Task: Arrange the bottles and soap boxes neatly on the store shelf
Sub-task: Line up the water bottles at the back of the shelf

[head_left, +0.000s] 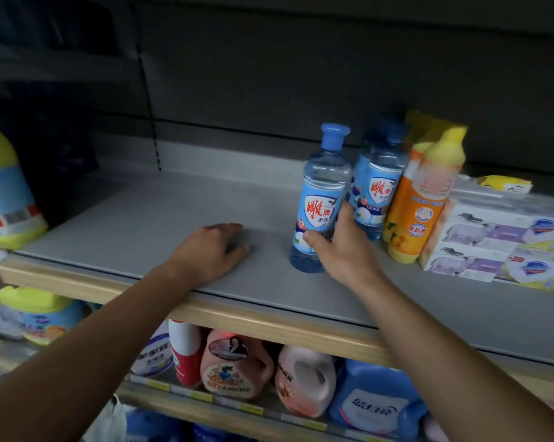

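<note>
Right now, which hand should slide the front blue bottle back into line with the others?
Right. The right hand already grips the front blue bottle low on its label, beside the other blue bottles. The left hand rests on the bare shelf, apart from the bottle.

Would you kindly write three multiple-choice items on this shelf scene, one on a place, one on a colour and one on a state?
1. Where do the soap boxes lie?
A. At the right end of the shelf
B. On the floor
C. Left of the left hand

2. What colour is the cap of the gripped bottle?
A. Red
B. Blue
C. Black

3. What is the left hand doing?
A. Lifting a box
B. Gripping a bottle
C. Resting on the shelf, holding nothing

Key: 1 A, the boxes are stacked right of the orange bottle; 2 B, its cap is blue; 3 C, only the right hand grips a bottle.
</note>
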Available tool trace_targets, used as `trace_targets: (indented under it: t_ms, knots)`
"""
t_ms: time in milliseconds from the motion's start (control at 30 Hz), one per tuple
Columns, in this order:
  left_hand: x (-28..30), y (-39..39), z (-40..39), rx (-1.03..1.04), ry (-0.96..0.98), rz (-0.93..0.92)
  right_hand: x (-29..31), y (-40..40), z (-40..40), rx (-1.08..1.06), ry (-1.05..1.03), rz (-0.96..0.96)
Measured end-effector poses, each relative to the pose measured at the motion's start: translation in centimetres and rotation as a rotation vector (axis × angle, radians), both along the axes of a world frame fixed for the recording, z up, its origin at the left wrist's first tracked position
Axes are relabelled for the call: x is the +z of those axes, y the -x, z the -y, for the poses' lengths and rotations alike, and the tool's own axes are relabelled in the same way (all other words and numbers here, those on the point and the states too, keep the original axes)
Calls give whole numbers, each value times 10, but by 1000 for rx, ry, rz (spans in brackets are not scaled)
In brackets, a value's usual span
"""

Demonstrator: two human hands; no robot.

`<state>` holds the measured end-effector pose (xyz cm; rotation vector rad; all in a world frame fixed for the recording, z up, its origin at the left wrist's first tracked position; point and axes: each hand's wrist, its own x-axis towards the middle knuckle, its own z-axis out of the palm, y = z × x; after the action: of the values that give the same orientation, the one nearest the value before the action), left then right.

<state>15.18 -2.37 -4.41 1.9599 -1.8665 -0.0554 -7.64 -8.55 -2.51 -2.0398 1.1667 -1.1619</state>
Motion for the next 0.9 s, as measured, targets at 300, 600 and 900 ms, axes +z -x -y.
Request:
trace_targets:
  t_ms: [300,600,900]
  knots:
    - [-9,-39,42,47,-27,109,0,-67,84,-64,-35,24]
    - [-25,-49,54,62,-7,120,1,-128,171,-150,-33,10]
    - [-26,-51,58,68,-8,101,8,-163,217,-226,-44,-63]
